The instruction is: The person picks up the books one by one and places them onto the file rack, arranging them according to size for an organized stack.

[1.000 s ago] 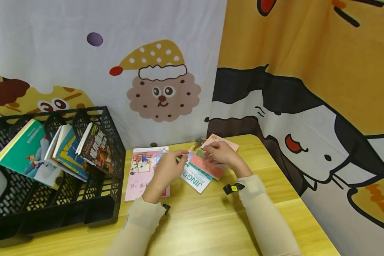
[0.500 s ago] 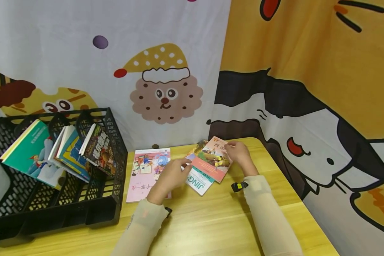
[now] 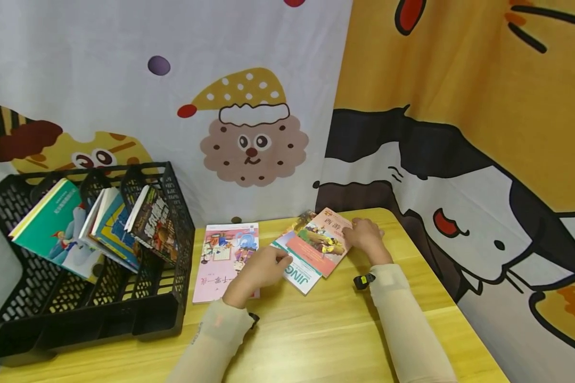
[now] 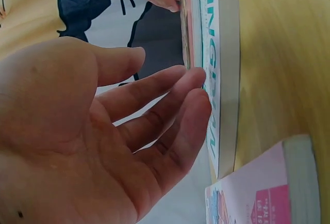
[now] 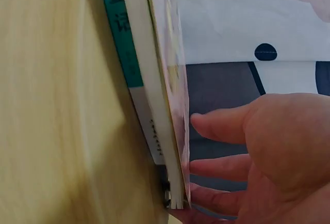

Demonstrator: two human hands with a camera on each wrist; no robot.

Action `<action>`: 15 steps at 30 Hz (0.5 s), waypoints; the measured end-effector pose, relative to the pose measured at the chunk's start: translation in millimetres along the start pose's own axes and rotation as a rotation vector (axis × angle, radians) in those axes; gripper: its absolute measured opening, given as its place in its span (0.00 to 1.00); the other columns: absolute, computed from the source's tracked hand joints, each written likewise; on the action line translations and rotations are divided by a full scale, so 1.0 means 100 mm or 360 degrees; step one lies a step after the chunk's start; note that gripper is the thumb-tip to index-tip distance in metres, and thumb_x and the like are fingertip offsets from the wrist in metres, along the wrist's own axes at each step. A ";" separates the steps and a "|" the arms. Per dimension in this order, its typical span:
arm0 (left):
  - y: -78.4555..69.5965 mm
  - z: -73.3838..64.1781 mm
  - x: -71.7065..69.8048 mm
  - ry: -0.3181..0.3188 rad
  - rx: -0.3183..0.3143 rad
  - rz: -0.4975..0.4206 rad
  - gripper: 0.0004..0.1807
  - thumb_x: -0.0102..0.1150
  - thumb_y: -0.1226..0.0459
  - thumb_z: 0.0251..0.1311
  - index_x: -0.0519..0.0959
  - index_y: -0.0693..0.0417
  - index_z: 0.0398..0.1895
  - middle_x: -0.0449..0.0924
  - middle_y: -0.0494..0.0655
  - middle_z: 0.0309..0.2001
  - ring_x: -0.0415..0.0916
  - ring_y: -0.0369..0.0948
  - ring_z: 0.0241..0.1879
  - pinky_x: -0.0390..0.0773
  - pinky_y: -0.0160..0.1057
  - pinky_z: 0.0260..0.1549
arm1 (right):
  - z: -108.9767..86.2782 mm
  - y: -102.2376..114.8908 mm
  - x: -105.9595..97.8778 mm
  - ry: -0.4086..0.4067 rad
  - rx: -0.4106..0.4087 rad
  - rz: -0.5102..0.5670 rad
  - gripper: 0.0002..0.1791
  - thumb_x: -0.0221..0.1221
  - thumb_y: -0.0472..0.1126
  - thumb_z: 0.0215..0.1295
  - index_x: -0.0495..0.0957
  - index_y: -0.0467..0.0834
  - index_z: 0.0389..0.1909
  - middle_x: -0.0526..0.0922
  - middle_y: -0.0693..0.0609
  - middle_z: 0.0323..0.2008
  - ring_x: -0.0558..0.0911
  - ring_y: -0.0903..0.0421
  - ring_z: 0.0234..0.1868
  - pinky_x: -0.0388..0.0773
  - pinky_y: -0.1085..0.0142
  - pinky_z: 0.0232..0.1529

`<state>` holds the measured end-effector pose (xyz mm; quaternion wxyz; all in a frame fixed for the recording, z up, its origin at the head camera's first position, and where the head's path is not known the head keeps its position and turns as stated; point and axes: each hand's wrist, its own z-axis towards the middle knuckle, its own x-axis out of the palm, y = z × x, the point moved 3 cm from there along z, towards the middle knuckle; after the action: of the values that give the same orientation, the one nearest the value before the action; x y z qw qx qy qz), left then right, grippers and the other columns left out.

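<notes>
The left hand's (image 3: 263,266) fingers are loose and a bit bent, at the edge of the white and green book (image 3: 303,277). The right hand's (image 3: 368,236) fingers are loose and nearly straight, at the side of the peach book (image 3: 322,240). That book lies partly on the green one, on the tabletop (image 3: 311,335). Left of them lies a pink book (image 3: 218,268). Farther left, a black rack (image 3: 158,320) holds leaning books (image 3: 55,226).

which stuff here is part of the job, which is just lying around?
Likely in the job:
salmon book, at the right hand
teal-and-white book, under it, by the left hand
partly covered book, behind
pink book, perhaps

Likely just around:
black rack, neither hand on it
tilted books in the rack
patterned curtain
</notes>
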<state>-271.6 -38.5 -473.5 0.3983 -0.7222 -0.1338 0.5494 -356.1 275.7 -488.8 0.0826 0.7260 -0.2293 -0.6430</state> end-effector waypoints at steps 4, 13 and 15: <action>-0.01 -0.01 0.03 0.0013 0.0020 0.0090 0.19 0.54 0.55 0.85 0.91 0.55 0.45 0.75 0.42 0.25 0.66 0.38 0.22 0.68 0.39 0.27 | -0.01 -0.05 -0.01 0.0048 0.0007 -0.0013 0.37 0.54 0.56 0.82 0.70 0.36 0.80 0.75 0.32 0.77 0.70 0.24 0.76 0.61 0.33 0.72; 0.00 -0.02 0.01 0.0008 0.0013 0.0119 0.18 0.55 0.55 0.84 0.92 0.53 0.54 0.90 0.54 0.43 0.77 0.43 0.33 0.77 0.45 0.41 | -0.09 -0.09 -0.15 0.0292 -0.0100 0.0360 0.30 0.54 0.49 0.85 0.74 0.29 0.73 0.80 0.29 0.65 0.84 0.38 0.59 0.84 0.45 0.63; 0.00 -0.02 -0.01 0.0009 0.0002 0.0111 0.18 0.55 0.56 0.84 0.91 0.55 0.57 0.91 0.58 0.47 0.77 0.43 0.35 0.77 0.45 0.41 | -0.13 -0.05 -0.17 0.0379 -0.0131 0.0510 0.27 0.53 0.48 0.86 0.75 0.29 0.69 0.84 0.33 0.56 0.87 0.45 0.47 0.89 0.51 0.51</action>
<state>-270.4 -40.1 -472.9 0.3799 -0.7278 -0.1070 0.5609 -344.0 285.1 -473.1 0.2399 0.7472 -0.3040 -0.5401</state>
